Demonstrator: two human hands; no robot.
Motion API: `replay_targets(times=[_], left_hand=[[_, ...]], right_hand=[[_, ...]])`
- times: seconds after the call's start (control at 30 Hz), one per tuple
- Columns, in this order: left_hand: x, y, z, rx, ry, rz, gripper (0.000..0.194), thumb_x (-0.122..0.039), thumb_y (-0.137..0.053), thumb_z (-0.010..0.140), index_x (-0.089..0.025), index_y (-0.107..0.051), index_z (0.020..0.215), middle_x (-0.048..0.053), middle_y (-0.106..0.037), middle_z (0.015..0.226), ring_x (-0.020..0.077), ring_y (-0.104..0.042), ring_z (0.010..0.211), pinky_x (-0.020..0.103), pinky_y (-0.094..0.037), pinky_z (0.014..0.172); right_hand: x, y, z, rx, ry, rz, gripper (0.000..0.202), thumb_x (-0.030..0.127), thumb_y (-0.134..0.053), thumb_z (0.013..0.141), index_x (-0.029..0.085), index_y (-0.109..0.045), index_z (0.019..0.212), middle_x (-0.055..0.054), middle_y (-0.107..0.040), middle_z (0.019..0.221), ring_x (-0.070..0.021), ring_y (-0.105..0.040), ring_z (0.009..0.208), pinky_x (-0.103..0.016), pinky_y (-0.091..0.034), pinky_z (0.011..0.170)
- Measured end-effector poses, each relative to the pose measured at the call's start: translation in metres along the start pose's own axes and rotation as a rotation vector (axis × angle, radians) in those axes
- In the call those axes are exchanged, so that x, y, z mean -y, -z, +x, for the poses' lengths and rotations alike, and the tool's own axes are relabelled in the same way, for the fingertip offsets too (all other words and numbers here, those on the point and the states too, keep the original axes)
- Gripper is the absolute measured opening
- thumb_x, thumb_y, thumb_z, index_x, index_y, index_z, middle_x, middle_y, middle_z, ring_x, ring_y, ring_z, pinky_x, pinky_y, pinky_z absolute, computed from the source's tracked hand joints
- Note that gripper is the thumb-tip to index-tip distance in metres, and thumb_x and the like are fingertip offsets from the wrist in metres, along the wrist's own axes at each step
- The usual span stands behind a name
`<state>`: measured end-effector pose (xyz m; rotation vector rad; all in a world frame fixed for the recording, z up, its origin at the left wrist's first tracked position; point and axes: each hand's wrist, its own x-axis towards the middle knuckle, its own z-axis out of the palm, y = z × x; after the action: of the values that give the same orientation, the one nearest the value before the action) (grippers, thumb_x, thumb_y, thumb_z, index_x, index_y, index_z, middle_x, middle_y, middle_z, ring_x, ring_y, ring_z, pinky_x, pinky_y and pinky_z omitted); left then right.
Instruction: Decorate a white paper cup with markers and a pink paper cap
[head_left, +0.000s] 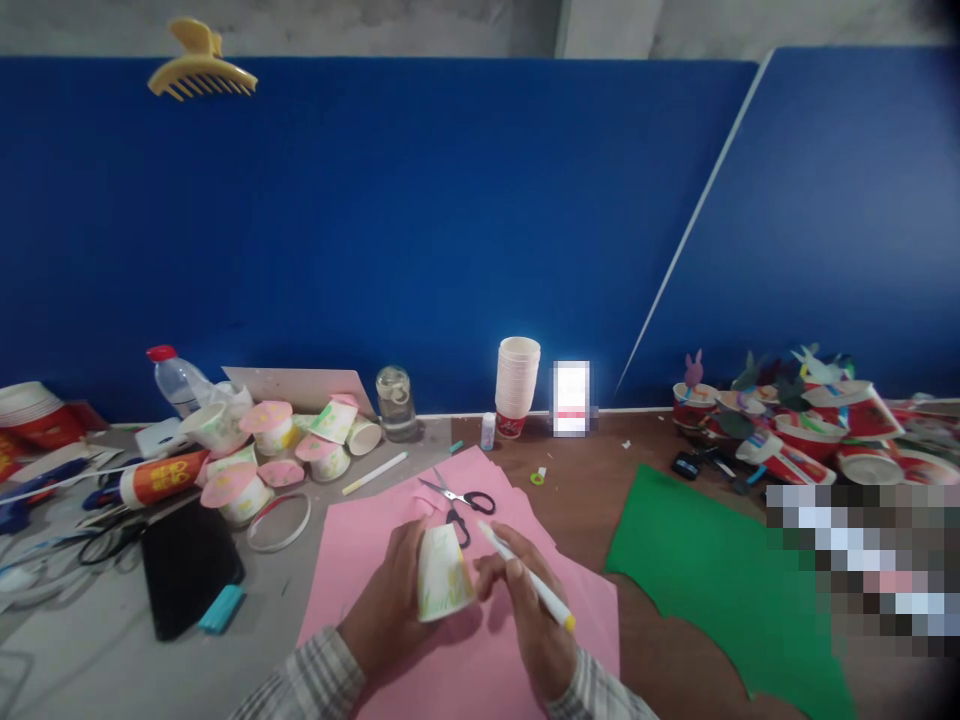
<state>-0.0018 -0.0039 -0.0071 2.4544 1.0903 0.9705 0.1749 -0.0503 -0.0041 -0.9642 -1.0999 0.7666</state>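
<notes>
- Gripping a paper cup point(444, 575), the left hand point(386, 605) holds it over pink paper point(356, 545).
- The right hand's point(531, 610) fingers are closed around a marker point(550, 598) beside the cup.
- Scissors point(452, 494) lie on the paper just beyond the cup.

From head height, the view looks forward and down across the nearby tabletop point(587, 512) toward a blue partition point(390, 220).

Yellow claw clip point(202, 76) at top of blue partition point(450, 220); red-capped bottle point(175, 382) left of glass jar point(397, 410)
</notes>
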Motion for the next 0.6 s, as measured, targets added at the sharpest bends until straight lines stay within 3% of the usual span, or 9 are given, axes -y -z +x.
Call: replay_targets(times=[0.1,0.2,0.3,0.43,0.53,0.6], left_hand=[[0.003,0.000,0.000,0.000,0.059,-0.017,0.092,-0.043,-0.075,0.058,-0.024,-0.018,0.129,0.011,-0.046,0.114,0.0323,-0.045,0.107,0.049,-0.046,0.089],[0.005,0.000,0.000,-0.018,0.088,-0.022,0.092,-0.042,-0.076,0.055,-0.025,-0.022,0.127,0.009,-0.046,0.113,0.0318,-0.045,0.107,0.049,-0.045,0.091],[0.005,0.001,-0.002,-0.060,0.124,-0.008,0.093,-0.043,-0.076,0.051,-0.022,-0.025,0.126,0.010,-0.044,0.111,0.0328,-0.044,0.106,0.049,-0.046,0.089],[0.003,0.004,-0.001,-0.026,0.131,0.026,0.090,-0.039,-0.076,0.051,-0.023,-0.028,0.126,0.009,-0.046,0.110,0.0326,-0.042,0.106,0.049,-0.046,0.089],[0.000,0.006,0.002,-0.003,0.125,0.028,0.088,-0.036,-0.075,0.052,-0.026,-0.028,0.126,0.006,-0.048,0.111,0.0306,-0.044,0.103,0.046,-0.047,0.088],[-0.001,0.007,0.003,-0.006,0.136,-0.006,0.089,-0.037,-0.075,0.053,-0.027,-0.026,0.127,0.007,-0.048,0.111,0.0308,-0.045,0.103,0.046,-0.047,0.088]], right_hand=[[-0.008,0.000,-0.001,-0.045,-0.031,-0.026,0.037,0.045,-0.047,0.083,0.020,-0.062,0.105,0.008,-0.050,0.036,-0.0168,-0.055,0.039,-0.034,-0.057,0.061],[-0.012,0.001,-0.005,0.032,0.014,-0.175,0.023,0.030,-0.052,0.081,0.024,-0.063,0.101,0.004,-0.060,0.052,-0.0160,-0.058,0.044,-0.028,-0.055,0.055],[-0.011,0.001,-0.010,0.102,0.150,-0.319,0.037,0.016,-0.059,0.073,0.028,-0.058,0.109,0.000,-0.066,0.074,-0.0188,-0.065,0.061,-0.026,-0.055,0.060],[-0.011,-0.001,-0.012,0.151,0.280,-0.344,0.053,0.010,-0.063,0.069,0.033,-0.054,0.115,0.001,-0.064,0.070,-0.0187,-0.063,0.057,-0.026,-0.056,0.055],[-0.023,-0.002,-0.016,0.158,0.243,-0.342,0.055,0.012,-0.065,0.068,0.038,-0.055,0.114,0.000,-0.067,0.072,-0.0222,-0.065,0.058,-0.032,-0.057,0.055],[-0.035,-0.001,-0.022,0.150,0.125,-0.300,0.052,0.015,-0.069,0.065,0.042,-0.059,0.109,-0.001,-0.070,0.076,-0.0265,-0.066,0.063,-0.039,-0.058,0.060]])
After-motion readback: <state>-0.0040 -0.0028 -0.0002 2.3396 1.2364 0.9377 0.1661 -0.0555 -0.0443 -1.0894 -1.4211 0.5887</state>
